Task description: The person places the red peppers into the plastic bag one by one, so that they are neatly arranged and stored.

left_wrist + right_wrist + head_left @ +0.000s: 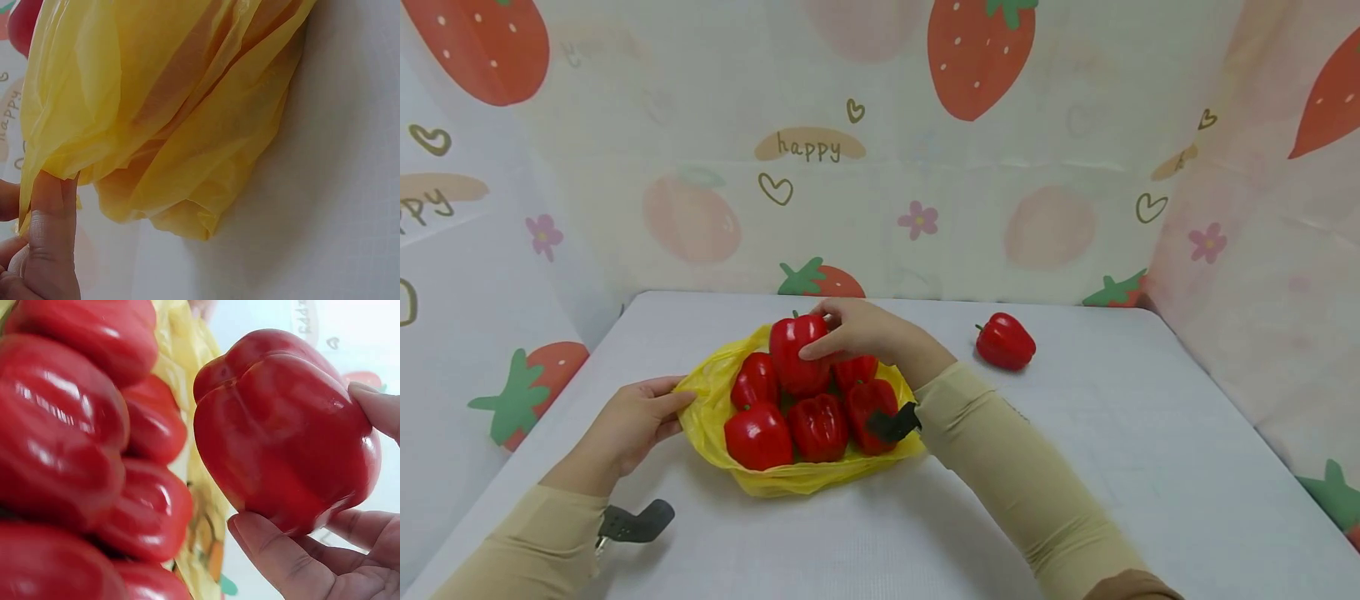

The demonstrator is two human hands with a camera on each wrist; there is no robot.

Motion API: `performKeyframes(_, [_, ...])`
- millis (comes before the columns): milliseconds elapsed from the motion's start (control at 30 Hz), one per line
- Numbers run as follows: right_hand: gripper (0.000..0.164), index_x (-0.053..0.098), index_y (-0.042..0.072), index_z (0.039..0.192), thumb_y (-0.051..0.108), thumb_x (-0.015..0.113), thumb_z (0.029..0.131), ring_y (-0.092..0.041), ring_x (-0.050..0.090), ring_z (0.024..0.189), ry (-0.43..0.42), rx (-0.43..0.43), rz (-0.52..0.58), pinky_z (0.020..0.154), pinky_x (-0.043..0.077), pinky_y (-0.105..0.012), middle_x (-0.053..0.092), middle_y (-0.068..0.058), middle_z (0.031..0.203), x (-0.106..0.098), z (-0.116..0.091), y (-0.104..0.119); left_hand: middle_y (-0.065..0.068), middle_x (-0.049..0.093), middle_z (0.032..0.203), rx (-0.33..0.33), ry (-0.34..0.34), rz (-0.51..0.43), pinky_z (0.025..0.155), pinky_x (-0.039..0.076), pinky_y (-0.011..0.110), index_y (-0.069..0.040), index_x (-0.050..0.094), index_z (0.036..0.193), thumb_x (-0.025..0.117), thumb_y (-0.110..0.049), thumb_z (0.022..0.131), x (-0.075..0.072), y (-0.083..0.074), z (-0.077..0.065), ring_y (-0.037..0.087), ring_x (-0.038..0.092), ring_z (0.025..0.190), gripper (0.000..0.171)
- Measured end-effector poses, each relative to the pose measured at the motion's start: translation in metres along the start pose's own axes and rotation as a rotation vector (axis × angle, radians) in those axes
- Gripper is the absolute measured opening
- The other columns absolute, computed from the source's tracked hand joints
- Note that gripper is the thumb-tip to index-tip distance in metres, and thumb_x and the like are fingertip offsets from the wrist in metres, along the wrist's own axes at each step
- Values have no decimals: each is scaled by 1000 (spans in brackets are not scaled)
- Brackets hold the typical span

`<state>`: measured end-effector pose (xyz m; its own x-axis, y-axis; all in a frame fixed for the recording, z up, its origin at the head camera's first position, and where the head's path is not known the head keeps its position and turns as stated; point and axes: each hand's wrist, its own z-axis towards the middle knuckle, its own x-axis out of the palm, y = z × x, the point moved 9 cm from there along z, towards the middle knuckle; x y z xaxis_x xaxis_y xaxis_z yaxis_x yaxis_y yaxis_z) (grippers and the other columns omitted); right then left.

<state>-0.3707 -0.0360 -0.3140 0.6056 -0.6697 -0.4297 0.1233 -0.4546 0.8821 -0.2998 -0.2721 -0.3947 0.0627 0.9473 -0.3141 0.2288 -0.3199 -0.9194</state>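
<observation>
A yellow plastic bag (715,446) lies spread on the table with several red bell peppers (758,436) inside its opening. At its left side, my left hand (634,425) pinches the rim. The left wrist view shows the bag's thin film (194,144) caught between thumb and fingers (53,231). Over the back of the bag, my right hand (872,333) grips one red bell pepper (797,354) between thumb and fingers, green stem up. Up close in the right wrist view, this held pepper (281,437) is raised beside the bagged ones, its underside facing the camera.
A single red bell pepper (1006,342) lies on the white table (1150,467) to the right of the bag, near the back. Behind the table hangs a strawberry-printed curtain (970,208), which also runs along both sides.
</observation>
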Motion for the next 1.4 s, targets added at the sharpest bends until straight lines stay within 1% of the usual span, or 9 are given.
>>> performKeyframes(167, [42, 53, 14, 109, 23, 75, 75, -20, 55, 99, 17, 7, 24, 81, 52, -36, 57, -3, 106, 16, 7, -3, 17, 48, 129, -10, -2, -4, 78, 51, 22, -1, 37, 138, 52, -35, 93, 0, 0, -1, 11, 60, 88, 58])
performKeyframes(267, [42, 54, 13, 108, 25, 75, 74, -19, 55, 99, 9, 20, 18, 81, 52, -35, 57, -2, 106, 21, 11, -7, 16, 49, 128, -7, 1, -5, 78, 51, 22, -1, 37, 138, 51, -35, 93, 0, 0, -1, 11, 60, 88, 58])
performKeyframes(433, [42, 52, 13, 107, 29, 75, 75, -18, 54, 99, 5, 48, -17, 84, 51, -38, 56, -1, 105, 26, 14, -12, 15, 51, 125, -2, 3, -10, 78, 51, 22, 0, 37, 138, 52, -34, 93, 0, 0, -1, 11, 60, 87, 58])
performKeyframes(633, [46, 53, 13, 109, 34, 74, 75, -18, 54, 99, -7, 77, -44, 84, 51, -38, 56, 0, 104, 28, 17, -18, 17, 49, 128, -10, 1, -9, 78, 51, 22, -1, 37, 138, 52, -35, 92, 0, 0, -1, 11, 60, 88, 59])
performKeyframes(833, [55, 52, 11, 119, 39, 72, 76, -19, 56, 96, 6, 150, -1, 82, 51, -37, 56, 1, 107, 29, 18, -32, 15, 51, 126, -14, 1, -12, 78, 51, 21, -1, 37, 138, 53, -35, 92, 0, 1, 0, 11, 60, 88, 59])
performKeyframes(1067, [55, 52, 13, 119, 37, 73, 75, -20, 58, 97, 40, 140, 6, 79, 52, -34, 57, 1, 106, 32, 20, -39, 16, 50, 127, -2, 4, -5, 78, 51, 21, -1, 38, 137, 53, -35, 92, 0, 1, 1, 11, 59, 88, 59])
performKeyframes(1233, [53, 52, 13, 117, 38, 74, 74, -21, 58, 98, 54, 135, -1, 80, 52, -34, 58, 1, 105, 33, 22, -41, 18, 48, 129, 0, 2, -4, 79, 51, 22, -1, 37, 138, 53, -34, 92, 0, 1, 0, 10, 60, 88, 58])
performKeyframes(1400, [54, 52, 10, 118, 36, 74, 75, -22, 57, 101, 49, 138, -17, 81, 52, -35, 58, 0, 106, 28, 21, -40, 11, 54, 122, 0, 8, -14, 78, 51, 21, 0, 38, 137, 53, -34, 92, 0, 2, 0, 11, 60, 87, 58])
